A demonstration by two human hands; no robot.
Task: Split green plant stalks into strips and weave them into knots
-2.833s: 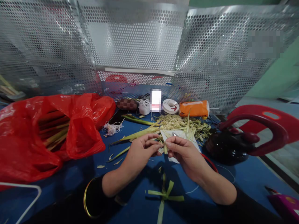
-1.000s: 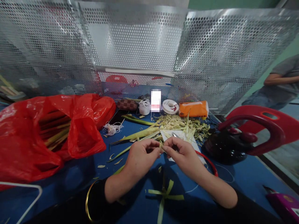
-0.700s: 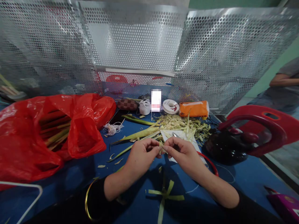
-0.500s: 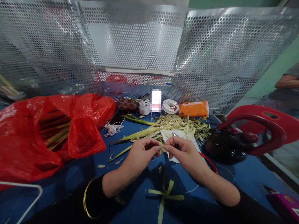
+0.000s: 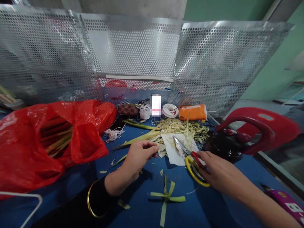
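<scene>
My left hand [image 5: 139, 155] is closed in a pinch on a small pale leaf strip [image 5: 158, 148] just above the blue table [image 5: 71, 180]. My right hand [image 5: 217, 172] reaches left over the table, its fingers curled on the red and yellow handles of a pair of scissors [image 5: 187, 152]. The scissor blades lie on a white sheet of paper [image 5: 174, 153]. A small cross of green leaf strips [image 5: 167, 198] lies on the table in front of me, between my arms.
A red plastic bag [image 5: 35, 139] holding leaf stalks fills the left. Leaf shavings [image 5: 182, 126], long stalks, a thread spool [image 5: 144, 111], a tape roll [image 5: 170, 110] and an orange packet [image 5: 192, 112] sit before a perforated metal screen [image 5: 142, 53]. A black kettle [image 5: 223, 145] stands right.
My hands have parted: the right hand left the leaf strip and moved right and down onto the scissors. The left hand stays pinched. The view has tilted, and the person at right is almost out of view.
</scene>
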